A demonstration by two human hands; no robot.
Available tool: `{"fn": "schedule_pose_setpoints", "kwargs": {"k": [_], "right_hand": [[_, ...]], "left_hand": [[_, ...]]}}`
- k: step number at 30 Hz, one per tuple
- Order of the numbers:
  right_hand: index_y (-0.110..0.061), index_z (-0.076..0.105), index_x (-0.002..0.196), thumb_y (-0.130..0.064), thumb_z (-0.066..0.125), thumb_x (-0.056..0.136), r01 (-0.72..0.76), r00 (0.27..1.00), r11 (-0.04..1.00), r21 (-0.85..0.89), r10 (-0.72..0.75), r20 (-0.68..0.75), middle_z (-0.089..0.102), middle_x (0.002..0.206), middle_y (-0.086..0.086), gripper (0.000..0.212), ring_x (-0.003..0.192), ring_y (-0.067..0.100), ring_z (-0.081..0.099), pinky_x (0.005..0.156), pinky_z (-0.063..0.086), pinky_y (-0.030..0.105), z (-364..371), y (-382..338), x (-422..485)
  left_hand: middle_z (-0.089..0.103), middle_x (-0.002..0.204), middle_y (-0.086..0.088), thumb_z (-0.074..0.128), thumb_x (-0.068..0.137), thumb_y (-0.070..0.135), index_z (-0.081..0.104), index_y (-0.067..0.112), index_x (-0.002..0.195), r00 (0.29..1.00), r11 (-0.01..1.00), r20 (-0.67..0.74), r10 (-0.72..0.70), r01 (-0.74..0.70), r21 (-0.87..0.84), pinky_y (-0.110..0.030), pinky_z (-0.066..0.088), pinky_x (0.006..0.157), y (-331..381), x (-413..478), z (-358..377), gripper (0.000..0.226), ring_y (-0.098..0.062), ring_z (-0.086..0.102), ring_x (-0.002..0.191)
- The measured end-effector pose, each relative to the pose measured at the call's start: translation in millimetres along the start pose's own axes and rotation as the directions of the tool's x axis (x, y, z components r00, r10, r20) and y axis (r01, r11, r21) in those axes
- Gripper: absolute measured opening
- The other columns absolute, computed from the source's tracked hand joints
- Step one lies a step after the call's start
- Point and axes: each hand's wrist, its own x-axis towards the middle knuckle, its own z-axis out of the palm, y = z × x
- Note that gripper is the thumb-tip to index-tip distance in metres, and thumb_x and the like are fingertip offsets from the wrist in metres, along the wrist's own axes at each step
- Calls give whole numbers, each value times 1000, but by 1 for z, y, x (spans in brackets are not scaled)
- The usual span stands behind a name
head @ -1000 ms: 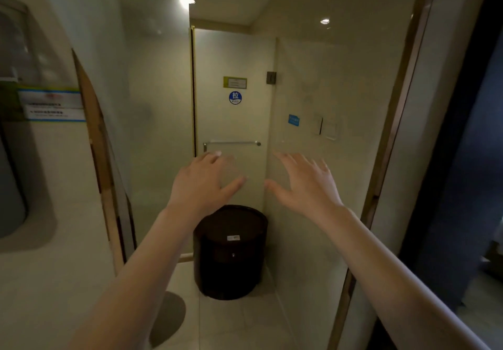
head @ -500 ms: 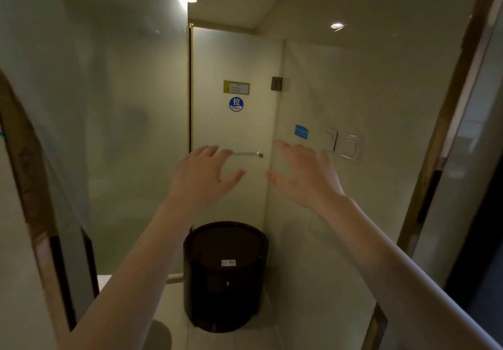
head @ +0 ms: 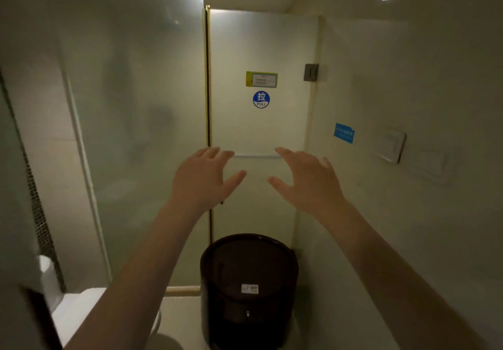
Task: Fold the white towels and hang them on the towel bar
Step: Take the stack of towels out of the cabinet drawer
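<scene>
While my arms stretch forward, left hand [head: 202, 179]: fingers spread apart, gripping nothing
Right hand [head: 310, 183]: fingers likewise apart, empty
Towel bar [head: 257, 156]: on glass door [head: 261, 50], between my hands
Bin [head: 249, 281]: dark, round, below my hands

Pale floor [head: 181, 319]: dark round bin [head: 249, 290] upright on it, in wall corner.

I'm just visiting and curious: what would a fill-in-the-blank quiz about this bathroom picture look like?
1. The round blue sticker on the glass door reads ____.
2. The left hand and the right hand, fingers spread, each hold ____.
3. The dark bin stands ____ the towel bar.

Missing words: PULL; nothing; below.
</scene>
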Motion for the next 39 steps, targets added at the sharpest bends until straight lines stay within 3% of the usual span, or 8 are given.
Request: {"fn": "schedule_pose_setpoints", "kwargs": {"k": [12, 16, 25, 35, 39], "right_hand": [[-33, 27, 146, -61, 44, 88, 119, 992, 991, 68, -121, 25, 49, 138, -1, 67, 130, 21, 43, 113, 21, 51, 100, 35, 153], [-34, 26, 146, -62, 41, 89, 105, 993, 993, 49, -107, 51, 48, 139, -1, 66, 130, 20, 43, 113, 21, 50, 140, 36, 174], [-30, 30, 146, -61, 47, 86, 7, 998, 1000, 18, -8, 58, 48, 142, -4, 70, 132, 16, 42, 113, 24, 53, 228, 49, 214], [-31, 33, 144, -62, 43, 86, -53, 993, 998, -19, 55, 108, 51, 137, -4, 67, 128, 17, 46, 110, 29, 53, 334, 83, 178], [-32, 31, 143, -68, 30, 81, -51, 987, 998, -44, 57, 149, 47, 141, -4, 72, 132, 17, 41, 109, 30, 53, 409, 99, 126]], "left_hand": [[53, 135, -2, 16, 78, 69, 49, 25, 134, 996, 995, -8, -89, 89, 35, -35, 39, 100, -48, 115, 94, 78, -20, 45, 128], [52, 136, -3, 32, 88, 63, 47, 25, 135, 996, 998, 46, -70, 70, 7, -37, 39, 100, -73, 138, 139, 62, -21, 44, 128], [56, 132, -4, 21, 80, 68, 52, 23, 131, 994, 998, 99, 34, -29, -50, -37, 42, 97, -113, 185, 240, 74, -22, 48, 125], [57, 130, -4, 25, 82, 65, 52, 22, 130, 992, 994, 122, 30, -16, -110, -39, 44, 94, -125, 149, 346, 70, -23, 49, 123], [55, 132, -2, 22, 80, 67, 51, 25, 131, 990, 994, 141, 12, 4, -109, -38, 43, 95, -122, 101, 417, 72, -21, 47, 125]]}}
